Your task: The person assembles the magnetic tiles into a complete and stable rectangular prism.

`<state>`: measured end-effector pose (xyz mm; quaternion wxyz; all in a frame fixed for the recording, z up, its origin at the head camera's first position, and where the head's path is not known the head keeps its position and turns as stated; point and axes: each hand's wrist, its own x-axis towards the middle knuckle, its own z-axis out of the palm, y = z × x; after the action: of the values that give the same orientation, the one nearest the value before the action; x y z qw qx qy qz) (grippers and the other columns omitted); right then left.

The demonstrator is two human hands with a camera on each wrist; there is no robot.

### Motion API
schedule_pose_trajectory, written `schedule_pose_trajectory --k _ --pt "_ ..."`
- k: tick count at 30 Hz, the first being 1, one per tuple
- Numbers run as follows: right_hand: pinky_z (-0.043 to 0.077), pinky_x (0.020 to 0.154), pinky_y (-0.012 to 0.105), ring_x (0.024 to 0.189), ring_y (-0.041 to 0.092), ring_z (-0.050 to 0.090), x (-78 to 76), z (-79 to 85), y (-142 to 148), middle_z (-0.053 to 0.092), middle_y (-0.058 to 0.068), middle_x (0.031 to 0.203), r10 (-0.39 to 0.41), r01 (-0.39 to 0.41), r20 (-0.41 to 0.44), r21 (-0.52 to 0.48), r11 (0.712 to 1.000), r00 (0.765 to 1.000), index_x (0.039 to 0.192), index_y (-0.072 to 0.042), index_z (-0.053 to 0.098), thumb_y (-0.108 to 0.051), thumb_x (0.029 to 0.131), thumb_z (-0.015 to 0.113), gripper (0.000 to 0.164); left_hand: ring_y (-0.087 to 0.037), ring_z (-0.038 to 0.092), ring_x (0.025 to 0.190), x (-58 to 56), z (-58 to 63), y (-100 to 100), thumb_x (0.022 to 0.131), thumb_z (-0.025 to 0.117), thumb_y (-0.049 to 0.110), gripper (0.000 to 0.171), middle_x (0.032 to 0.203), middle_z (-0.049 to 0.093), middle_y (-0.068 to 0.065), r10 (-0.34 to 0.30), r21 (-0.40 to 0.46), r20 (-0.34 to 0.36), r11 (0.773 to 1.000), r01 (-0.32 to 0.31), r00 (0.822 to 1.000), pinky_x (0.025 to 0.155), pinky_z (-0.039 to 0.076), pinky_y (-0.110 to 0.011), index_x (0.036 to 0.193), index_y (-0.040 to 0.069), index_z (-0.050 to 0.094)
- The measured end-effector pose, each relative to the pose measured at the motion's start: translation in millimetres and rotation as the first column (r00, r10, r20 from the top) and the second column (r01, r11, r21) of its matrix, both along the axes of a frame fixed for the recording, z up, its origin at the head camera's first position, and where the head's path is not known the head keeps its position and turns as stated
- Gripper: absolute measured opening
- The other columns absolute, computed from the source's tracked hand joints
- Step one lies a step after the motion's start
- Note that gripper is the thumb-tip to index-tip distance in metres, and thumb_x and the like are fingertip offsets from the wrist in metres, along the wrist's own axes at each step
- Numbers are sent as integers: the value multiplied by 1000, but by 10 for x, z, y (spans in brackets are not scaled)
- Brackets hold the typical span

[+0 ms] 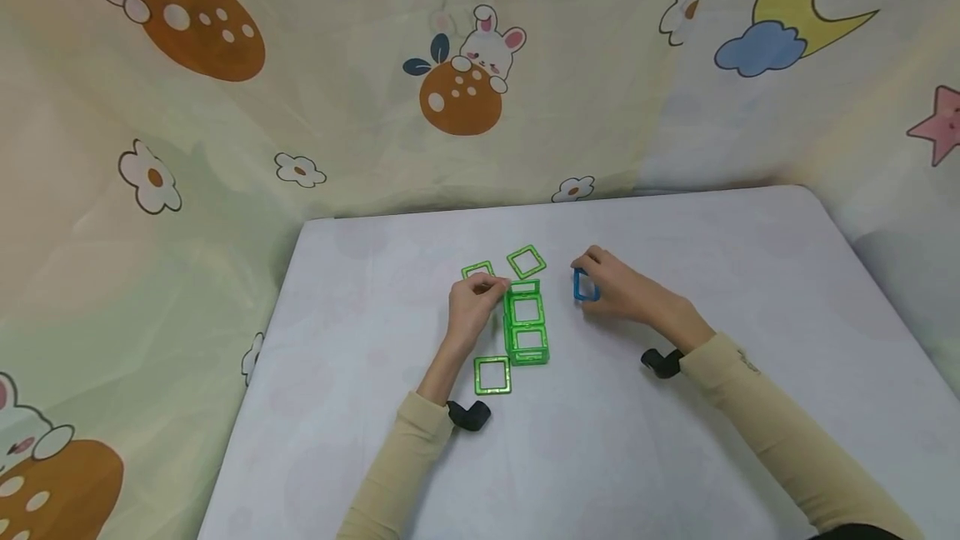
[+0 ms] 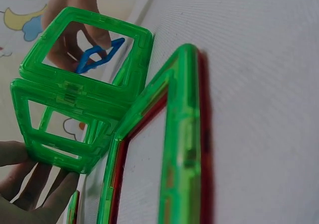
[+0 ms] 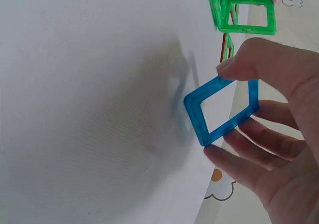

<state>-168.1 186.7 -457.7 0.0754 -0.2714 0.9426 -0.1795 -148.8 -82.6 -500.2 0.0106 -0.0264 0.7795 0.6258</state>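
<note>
In the head view, a low box-like build of green square-frame magnetic tiles [image 1: 528, 326] stands mid-table. My left hand [image 1: 472, 302] pinches its far end; the left wrist view has the fingers [image 2: 55, 194] at the edge of a green tile [image 2: 65, 159]. My right hand [image 1: 626, 288], to the right of the build, holds a blue square-frame magnetic tile [image 1: 577, 286] apart from it. The right wrist view shows the thumb on one side of the blue tile [image 3: 197, 115] and fingertips along the opposite edge.
A loose green tile [image 1: 492, 391] lies at the build's near left. Two more lie beyond it, one diamond-wise [image 1: 533, 270] and one [image 1: 477, 266] partly behind the left hand. A red layer [image 2: 205, 134] backs the near green tile. Patterned cloth [image 1: 360, 107] hangs behind the table.
</note>
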Motion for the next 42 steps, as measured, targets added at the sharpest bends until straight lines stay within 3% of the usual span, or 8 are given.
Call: schedule_pose_trajectory --k 10,20,34,42 --pt "57 92 45 106 30 61 24 1 -23 56 20 123 32 -35 -21 -130 991 999 127 6 57 -15 77 90 63 -14 64 90 -20 0 -11 92 77 24 15 95 75 -2 12 -5 13 1000 -12 1000 75 49 -24 93 10 80" --pt "58 93 40 108 31 65 44 -56 -104 58 18 118 51 -48 2 -317 947 999 119 5 55 -8 74 88 57 -14 65 92 -24 9 -5 92 78 23 14 96 77 -4 23 11 15 1000 -23 1000 76 50 -25 93 9 81" --pt "57 97 38 116 32 63 98 -194 -244 59 18 119 98 -84 11 -434 897 995 119 6 55 -1 71 88 59 -15 64 95 -19 4 0 92 77 21 15 96 77 -4 19 24 14 1000 -20 1000 78 50 -24 93 7 81" --pt "55 99 36 118 30 63 85 -250 -289 59 17 122 91 -71 25 -437 897 996 119 4 55 -3 71 90 60 -16 64 96 -19 -1 2 92 77 21 15 98 76 -6 15 30 15 999 -16 1000 79 50 -24 92 6 81"
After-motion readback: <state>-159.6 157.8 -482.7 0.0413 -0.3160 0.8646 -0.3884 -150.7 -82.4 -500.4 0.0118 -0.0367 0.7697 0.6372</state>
